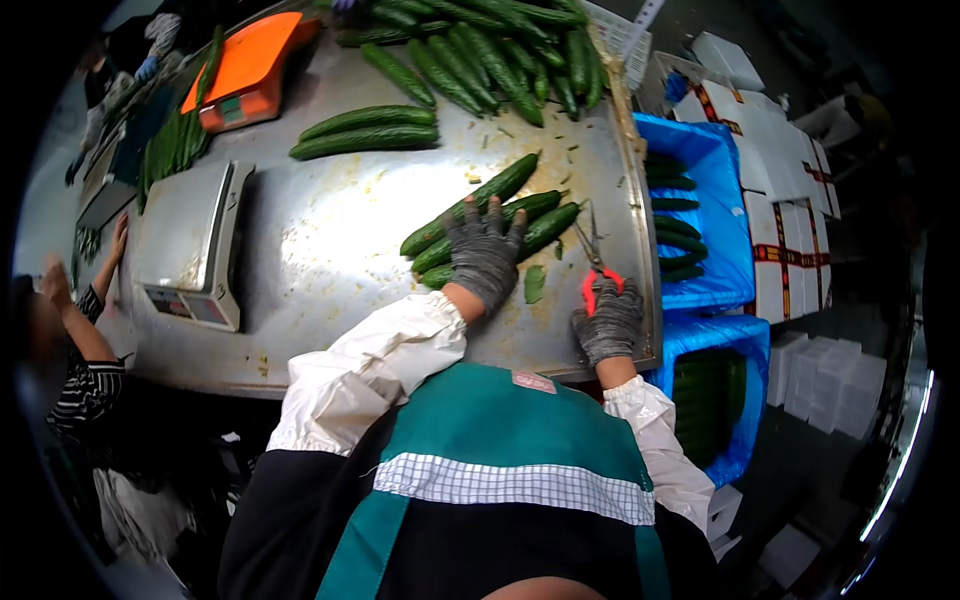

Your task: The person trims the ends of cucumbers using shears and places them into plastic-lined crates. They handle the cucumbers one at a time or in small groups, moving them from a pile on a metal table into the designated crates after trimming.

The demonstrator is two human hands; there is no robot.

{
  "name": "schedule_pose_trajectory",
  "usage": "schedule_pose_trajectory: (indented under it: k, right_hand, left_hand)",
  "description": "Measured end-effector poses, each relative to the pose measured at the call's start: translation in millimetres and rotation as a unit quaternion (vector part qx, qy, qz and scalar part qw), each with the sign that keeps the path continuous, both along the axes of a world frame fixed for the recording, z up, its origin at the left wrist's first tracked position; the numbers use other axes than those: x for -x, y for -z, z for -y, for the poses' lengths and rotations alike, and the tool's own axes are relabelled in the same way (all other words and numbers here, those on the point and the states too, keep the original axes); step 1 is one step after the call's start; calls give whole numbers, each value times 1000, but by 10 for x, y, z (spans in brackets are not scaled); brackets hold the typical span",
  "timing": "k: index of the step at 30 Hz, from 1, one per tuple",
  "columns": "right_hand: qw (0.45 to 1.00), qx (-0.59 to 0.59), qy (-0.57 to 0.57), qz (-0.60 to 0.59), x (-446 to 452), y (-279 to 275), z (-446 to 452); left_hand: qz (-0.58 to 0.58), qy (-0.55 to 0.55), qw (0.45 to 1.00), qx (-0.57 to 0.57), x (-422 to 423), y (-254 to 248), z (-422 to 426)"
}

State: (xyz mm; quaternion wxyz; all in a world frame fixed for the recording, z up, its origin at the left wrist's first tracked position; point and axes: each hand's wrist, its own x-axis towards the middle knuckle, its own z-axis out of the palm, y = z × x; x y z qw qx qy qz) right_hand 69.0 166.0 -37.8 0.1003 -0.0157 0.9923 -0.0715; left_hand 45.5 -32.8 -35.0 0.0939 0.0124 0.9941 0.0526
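My left hand (485,250), in a grey knit glove with bare fingertips, lies with spread fingers across three cucumbers (508,180) side by side on the metal table. It covers their middles; their tips point up and to the right. My right hand (612,318), gloved the same way, is closed around the red handles of a pair of scissors (590,245). The scissor blades are a little apart and point away from me, just right of the cucumber tips. A green leaf scrap (535,284) lies between my hands.
Two more cucumbers (365,138) and a large pile (480,60) lie farther back on the table (330,290). A scale (190,245) and an orange tray (250,60) stand left. Blue-lined crates (710,290) with cucumbers adjoin the right edge. Other people are at the left.
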Motion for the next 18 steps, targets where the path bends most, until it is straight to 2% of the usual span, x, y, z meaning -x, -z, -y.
schedule_pose_trajectory:
  k: [6, 12, 14, 18]
  right_hand:
    - [998, -58, 15, -1, 25, 54, -50]
    - [999, -23, 11, 21, -5, 42, -295]
    - [999, -29, -7, -41, -37, 2, -315]
    - [996, 13, -63, -60, 63, 130, -518]
  left_hand:
    - [21, -29, 998, -49, 63, -138, 235]
    - [19, -28, 999, -41, 221, -92, 380]
    - [31, -25, 999, -27, 222, -118, 373]
    - [31, -20, 999, -9, 191, -82, 323]
